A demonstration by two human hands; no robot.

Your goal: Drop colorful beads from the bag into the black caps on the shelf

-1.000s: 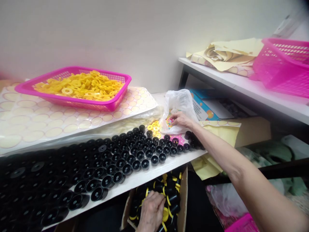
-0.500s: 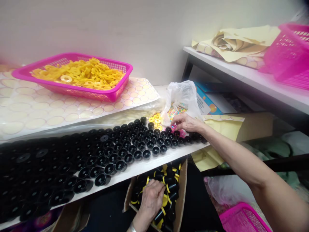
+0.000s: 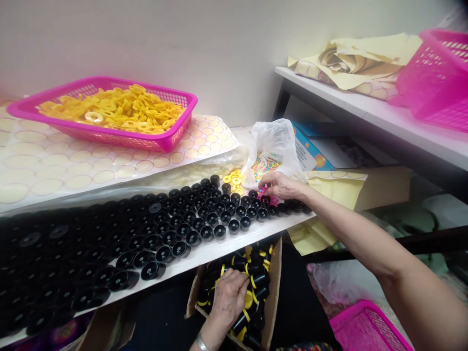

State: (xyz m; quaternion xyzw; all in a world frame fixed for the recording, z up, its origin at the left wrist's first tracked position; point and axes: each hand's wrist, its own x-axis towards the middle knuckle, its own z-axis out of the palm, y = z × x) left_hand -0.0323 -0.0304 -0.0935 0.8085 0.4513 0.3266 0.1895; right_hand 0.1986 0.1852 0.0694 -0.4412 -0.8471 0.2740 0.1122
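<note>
At the right end of the white board, my right hand is closed in a pinch over small pink pieces. What its fingertips hold is too small to name. Rows of black round cups stand on the board beside it, hollow side up. Behind the hand, a thin white plastic bag contains many-coloured beads. Below the board, my left hand is curled inside a cardboard box among black pieces with yellow rims. Its fingertips are partly hidden.
Yellow rings lie next to the bag. A pink basket full of yellow rings stands on a circle-patterned sheet. At right are a raised white shelf, another pink basket, and a lower pink basket.
The whole view has shifted slightly. Both hands stay at nearly the same places, and more of the beads in the bag shows now.
</note>
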